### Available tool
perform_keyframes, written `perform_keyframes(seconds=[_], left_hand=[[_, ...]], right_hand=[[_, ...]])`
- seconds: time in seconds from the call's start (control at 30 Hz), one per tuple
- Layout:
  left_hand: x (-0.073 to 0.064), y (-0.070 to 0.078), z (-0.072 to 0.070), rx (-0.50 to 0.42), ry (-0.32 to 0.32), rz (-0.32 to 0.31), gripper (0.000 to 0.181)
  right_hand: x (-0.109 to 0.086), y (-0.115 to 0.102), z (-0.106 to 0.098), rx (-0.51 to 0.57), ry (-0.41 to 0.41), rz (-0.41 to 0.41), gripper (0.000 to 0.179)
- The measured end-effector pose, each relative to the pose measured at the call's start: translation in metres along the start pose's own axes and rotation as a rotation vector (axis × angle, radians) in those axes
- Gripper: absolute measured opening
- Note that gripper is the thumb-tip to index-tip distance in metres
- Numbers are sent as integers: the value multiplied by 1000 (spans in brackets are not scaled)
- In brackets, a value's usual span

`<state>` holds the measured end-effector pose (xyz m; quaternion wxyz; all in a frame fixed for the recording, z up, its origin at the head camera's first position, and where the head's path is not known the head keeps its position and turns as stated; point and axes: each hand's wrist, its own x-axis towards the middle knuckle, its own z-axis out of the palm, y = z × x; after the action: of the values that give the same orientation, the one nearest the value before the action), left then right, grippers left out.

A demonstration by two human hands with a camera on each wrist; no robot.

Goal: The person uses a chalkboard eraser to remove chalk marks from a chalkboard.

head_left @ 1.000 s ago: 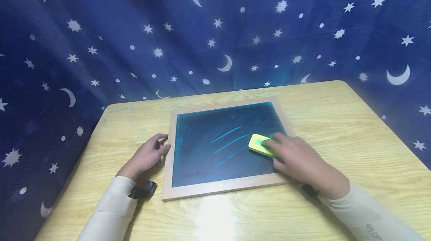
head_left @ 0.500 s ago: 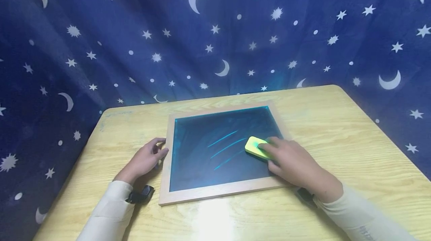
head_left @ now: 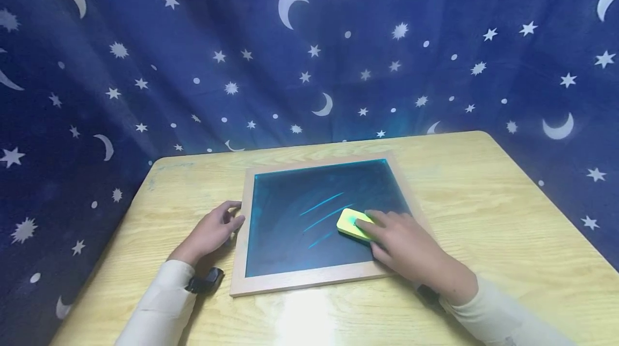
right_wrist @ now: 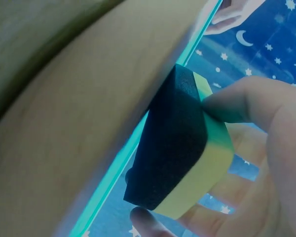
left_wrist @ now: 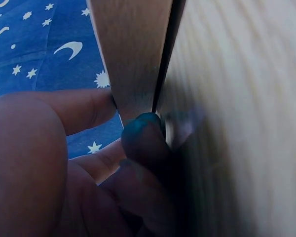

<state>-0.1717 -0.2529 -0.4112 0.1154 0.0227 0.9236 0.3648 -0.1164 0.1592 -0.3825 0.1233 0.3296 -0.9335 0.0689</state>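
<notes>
A black chalkboard [head_left: 280, 190] in a light wooden frame lies on the table. Three slanting light-blue strokes [head_left: 321, 203] show near its middle; the lowest is the shortest. My right hand [head_left: 408, 249] grips a board eraser [head_left: 345, 221] with a yellow back and a dark felt pad [right_wrist: 172, 138]. The felt rests on the board just right of the strokes. My left hand [head_left: 210, 230] holds the frame's left edge; in the left wrist view a bluish-stained fingertip [left_wrist: 140, 136] touches the side of the wooden frame [left_wrist: 130, 49].
The wooden table [head_left: 459, 185] extends around the board on all sides. A dark blue curtain [head_left: 271, 40] with white moons and stars hangs behind and to the left and right. Faint blue smudges [head_left: 169, 167] mark the table's far left corner.
My right hand has moved the eraser left and toward me across the board. The lowest stroke's right end is now gone. My left hand stays at the frame; the head view has shifted slightly.
</notes>
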Motion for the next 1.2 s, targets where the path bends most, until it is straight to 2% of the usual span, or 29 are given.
perform_keyframes(seconds=[0.13, 0.37, 0.7, 0.97, 1.2], left_hand=[[1, -1, 1, 13, 3, -1, 57], [1, -1, 0, 35, -3, -3, 58], [1, 0, -2, 33, -5, -6, 58], [2, 1, -1, 32, -4, -7, 57], [1, 2, -2, 41, -4, -16, 59]], right_hand=[[0, -7, 1, 16, -3, -11, 45], [3, -23, 3, 41, -57, -13, 47], [4, -37, 8, 75, -30, -75, 46], [3, -40, 9, 85, -47, -82, 46], [3, -34, 7, 82, -48, -64, 46]])
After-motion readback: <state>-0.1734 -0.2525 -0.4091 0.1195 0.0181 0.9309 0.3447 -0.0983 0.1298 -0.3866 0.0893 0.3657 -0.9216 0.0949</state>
